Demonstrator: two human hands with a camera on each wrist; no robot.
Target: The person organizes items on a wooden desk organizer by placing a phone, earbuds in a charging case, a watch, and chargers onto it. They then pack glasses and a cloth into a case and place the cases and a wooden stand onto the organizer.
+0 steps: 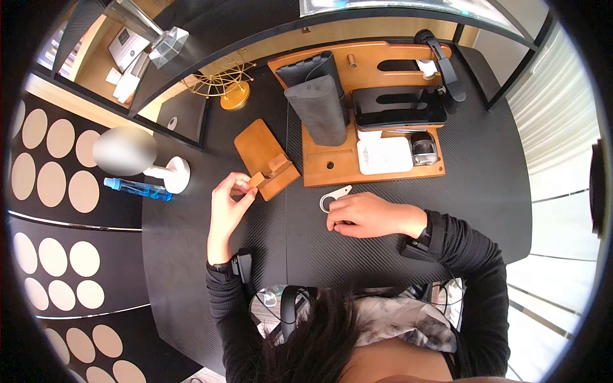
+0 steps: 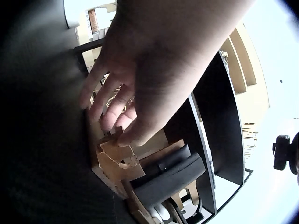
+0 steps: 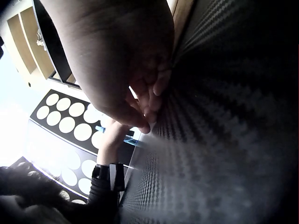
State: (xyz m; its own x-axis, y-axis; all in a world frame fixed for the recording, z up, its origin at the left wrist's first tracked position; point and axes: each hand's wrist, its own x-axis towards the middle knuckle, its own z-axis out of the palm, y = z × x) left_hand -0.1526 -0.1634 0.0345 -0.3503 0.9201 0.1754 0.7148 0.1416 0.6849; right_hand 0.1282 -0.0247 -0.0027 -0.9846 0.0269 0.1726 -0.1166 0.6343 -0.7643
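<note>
In the head view my left hand [image 1: 231, 199] pinches a small wooden block [image 1: 257, 180] at the near corner of a flat wooden stand [image 1: 260, 150] on the black table [image 1: 485, 191]. The left wrist view shows the fingers [image 2: 105, 105] reaching down onto the wooden pieces [image 2: 117, 163]. My right hand [image 1: 367, 215] rests on the table to the right, fingers curled on a white looped tool [image 1: 332, 197] that sticks out toward the stand. The right wrist view shows that hand [image 3: 117, 60] curled against the tabletop [image 3: 224, 140]; the tool is hidden there.
A larger wooden organizer [image 1: 332, 173] behind the hands holds a dark pouch [image 1: 319, 108], a black device [image 1: 396, 107], a white box [image 1: 384, 155] and headphones [image 1: 442, 64]. A blue bottle [image 1: 137, 188], a white stand [image 1: 174, 173] and a gold wire ornament [image 1: 227, 80] sit left.
</note>
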